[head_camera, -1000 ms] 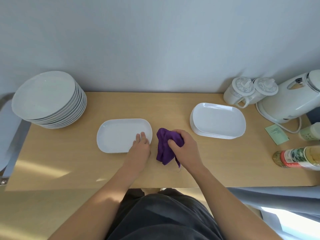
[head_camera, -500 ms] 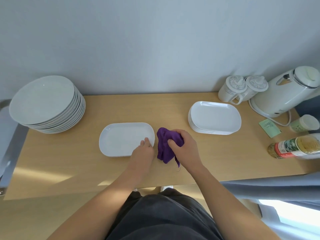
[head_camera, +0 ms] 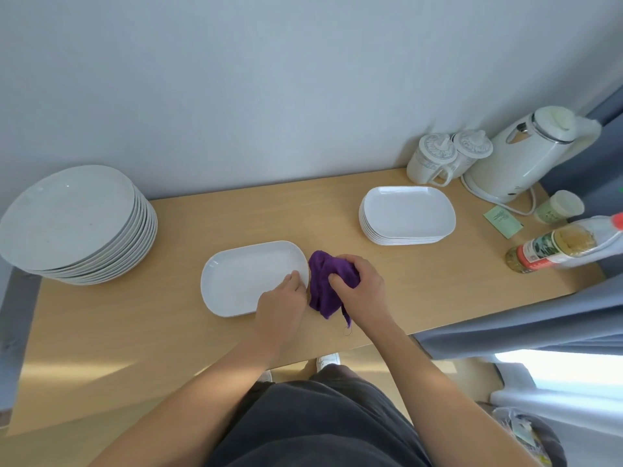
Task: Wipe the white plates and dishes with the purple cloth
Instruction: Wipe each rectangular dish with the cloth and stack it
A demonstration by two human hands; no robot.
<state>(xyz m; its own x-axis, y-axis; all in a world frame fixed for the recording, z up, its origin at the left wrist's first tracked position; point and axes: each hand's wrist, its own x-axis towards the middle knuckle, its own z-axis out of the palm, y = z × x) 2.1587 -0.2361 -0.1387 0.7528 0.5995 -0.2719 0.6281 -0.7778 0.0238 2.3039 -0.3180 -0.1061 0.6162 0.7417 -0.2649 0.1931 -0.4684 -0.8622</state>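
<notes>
The person is standing close against the near edge of the wooden table (head_camera: 135, 332), both forearms reaching forward over it. The left hand (head_camera: 281, 303) is lying on the near right corner of the single oblong dish (head_camera: 242, 278). A second ago its fingers were lying flat inside the dish, but now they are sitting drawn back and bent over the rim. The thumb is hidden under the hand, so I am reading this as a hold being taken on the edge rather than a plain rest. Just beside it, the right hand (head_camera: 362, 291) is gripping the purple cloth (head_camera: 325, 288), fingers closed round the bunched top while the loose end is hanging down to the table. The cloth is sitting next to the dish's right end, where it was a second ago, and is not yet touching the white surface. That shift of the left hand is suggesting that the dish is being steadied or readied for lifting so that wiping can begin. Further back, a stack of oblong dishes (head_camera: 408, 214) is waiting to the right and a taller stack of round plates (head_camera: 70, 217) is sitting at the far left, so most of the job appears to be lying ahead. Against the wall at the far right, two lidded cups (head_camera: 431, 160) and a white kettle (head_camera: 526, 156) are standing, with a bottle (head_camera: 566, 246) lying on its side nearer the table's right edge.
</notes>
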